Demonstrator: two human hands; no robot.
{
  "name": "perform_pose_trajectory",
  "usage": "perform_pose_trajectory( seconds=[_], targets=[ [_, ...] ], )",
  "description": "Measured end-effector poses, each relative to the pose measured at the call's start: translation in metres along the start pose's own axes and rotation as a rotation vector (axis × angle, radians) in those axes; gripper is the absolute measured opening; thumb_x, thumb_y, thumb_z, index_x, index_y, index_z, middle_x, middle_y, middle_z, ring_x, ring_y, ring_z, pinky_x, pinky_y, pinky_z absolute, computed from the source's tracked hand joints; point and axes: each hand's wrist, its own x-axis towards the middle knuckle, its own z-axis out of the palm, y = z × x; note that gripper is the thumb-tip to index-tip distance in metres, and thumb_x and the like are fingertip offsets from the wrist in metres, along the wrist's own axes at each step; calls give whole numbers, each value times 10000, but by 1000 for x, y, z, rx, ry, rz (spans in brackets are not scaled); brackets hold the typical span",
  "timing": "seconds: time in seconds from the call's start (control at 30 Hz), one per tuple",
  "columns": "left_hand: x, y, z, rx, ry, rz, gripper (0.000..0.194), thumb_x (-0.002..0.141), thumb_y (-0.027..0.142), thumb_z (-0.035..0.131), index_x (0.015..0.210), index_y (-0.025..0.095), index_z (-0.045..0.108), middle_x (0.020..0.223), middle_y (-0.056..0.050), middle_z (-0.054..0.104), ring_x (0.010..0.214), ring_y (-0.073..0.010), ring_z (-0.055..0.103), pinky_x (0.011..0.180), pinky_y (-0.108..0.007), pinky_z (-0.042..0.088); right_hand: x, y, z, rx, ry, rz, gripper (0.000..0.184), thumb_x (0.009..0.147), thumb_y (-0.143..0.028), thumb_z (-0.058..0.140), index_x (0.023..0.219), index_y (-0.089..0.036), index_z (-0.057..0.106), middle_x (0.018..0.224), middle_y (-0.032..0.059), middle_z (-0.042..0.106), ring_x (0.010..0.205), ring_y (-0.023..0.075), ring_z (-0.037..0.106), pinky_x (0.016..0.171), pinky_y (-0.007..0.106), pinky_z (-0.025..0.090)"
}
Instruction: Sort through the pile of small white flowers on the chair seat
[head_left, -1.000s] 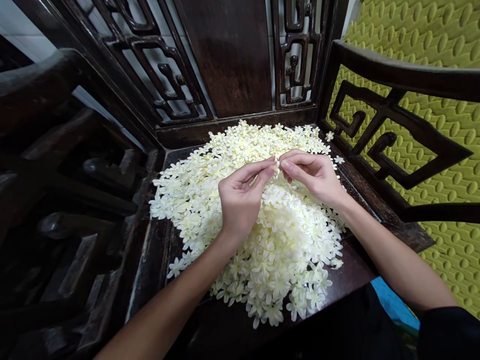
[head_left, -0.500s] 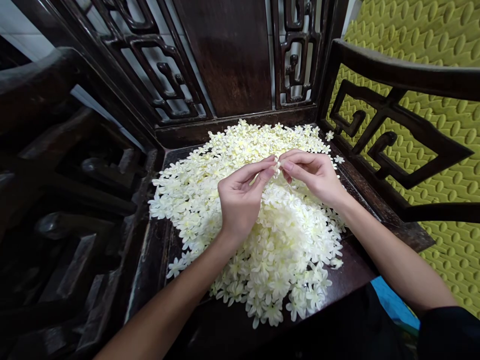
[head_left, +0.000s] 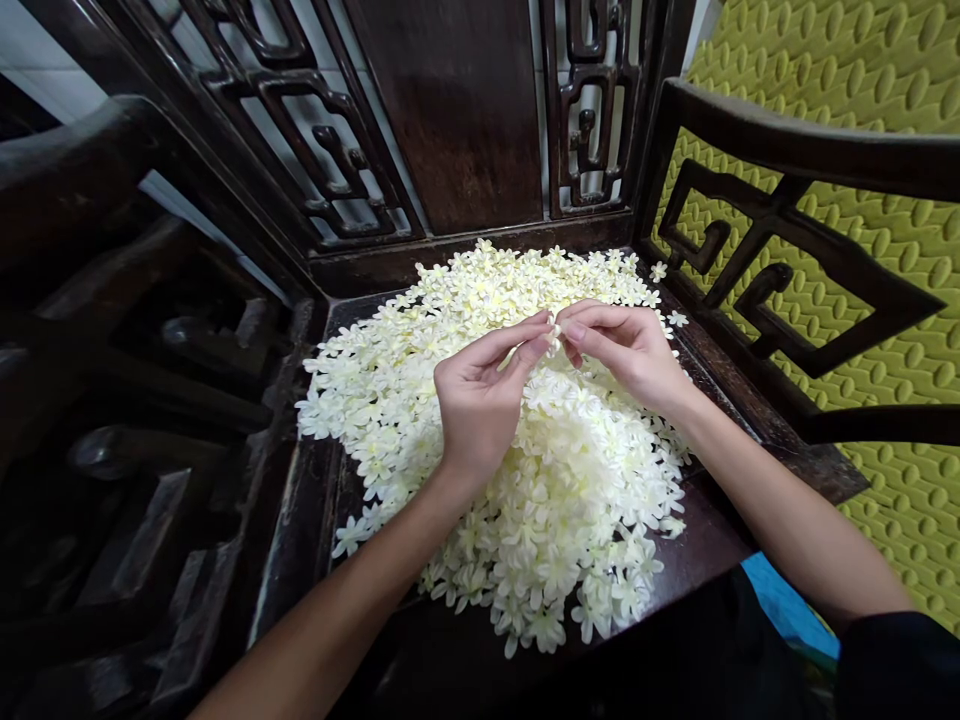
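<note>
A heap of small white flowers [head_left: 420, 370], pale yellow at their centres, is spread over the dark wooden seat [head_left: 697, 530]. Above the heap, my left hand [head_left: 484, 395] pinches a small white flower [head_left: 554, 332] between thumb and forefinger. My right hand [head_left: 626, 350] meets it from the other side, its thumb and fingertips closed on the same flower. The fingertips of both hands nearly touch. Fingers cover most of this flower, so its exact shape is hard to make out.
Behind the heap rises the chair's carved wooden back [head_left: 469, 120]. Carved armrests stand on the left [head_left: 150, 340] and the right [head_left: 795, 240]. Beyond the right armrest is a yellow-green textured surface [head_left: 847, 70]. Something blue [head_left: 787, 605] shows under my right forearm.
Almost nothing differs. Both hands keep their pinch at the same spot over the heap, with only a very slight shift of the fingers.
</note>
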Motion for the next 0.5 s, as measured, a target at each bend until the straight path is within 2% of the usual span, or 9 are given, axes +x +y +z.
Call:
perform_pose_trajectory(
  seconds=[0.23, 0.5],
  targets=[
    [0, 0, 0, 5, 0, -1, 112, 858, 214, 774, 962, 199, 811, 1098, -68, 800, 1101, -237, 754, 1043, -396, 590, 0, 2, -1, 44, -3, 14, 79, 898, -251, 759, 880, -214, 826, 958, 41, 712, 729, 110, 611, 615, 262, 497],
    [0, 0, 0, 13, 4, 1, 100, 861, 200, 767, 953, 195, 807, 1084, -57, 804, 1095, -224, 756, 1024, -376, 601, 0, 2, -2, 46, -17, 6, 75, 897, -208, 756, 908, -215, 830, 981, 45, 715, 748, 111, 624, 626, 262, 499]
  ],
)
